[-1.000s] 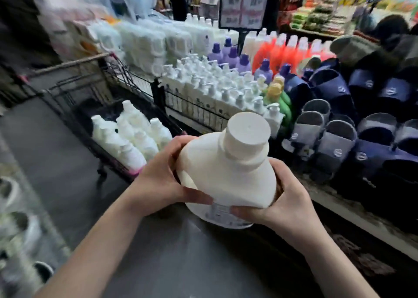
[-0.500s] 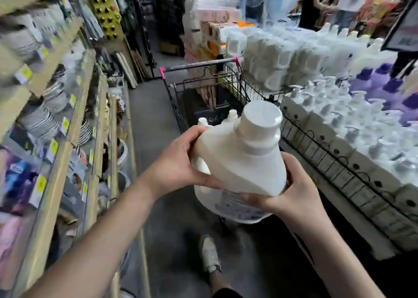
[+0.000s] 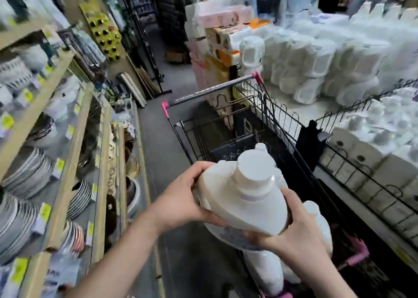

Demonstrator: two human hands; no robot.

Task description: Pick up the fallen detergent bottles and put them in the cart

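A large white detergent bottle (image 3: 235, 198) with a wide white cap hangs in the air between both hands, cap pointing up toward the camera. My left hand (image 3: 181, 202) grips its left shoulder. My right hand (image 3: 296, 236) grips its lower right side and base. The bottle sits over the near end of a black wire shopping cart (image 3: 199, 137) with pink corner trim. Other white detergent bottles (image 3: 321, 225) lie inside the cart, mostly hidden behind the held bottle and my right hand.
Wooden shelves (image 3: 67, 162) with stacked plates and bowls line the left side. A display (image 3: 339, 67) of white bottles behind black wire fencing runs along the right. A grey floor aisle (image 3: 156, 144) passes between shelves and cart. Boxed goods (image 3: 214, 49) are stacked beyond the cart handle.
The view has swung left and closed in on the cart. The held bottle has moved from beside the cart to above its near end; both hands keep the same grip.
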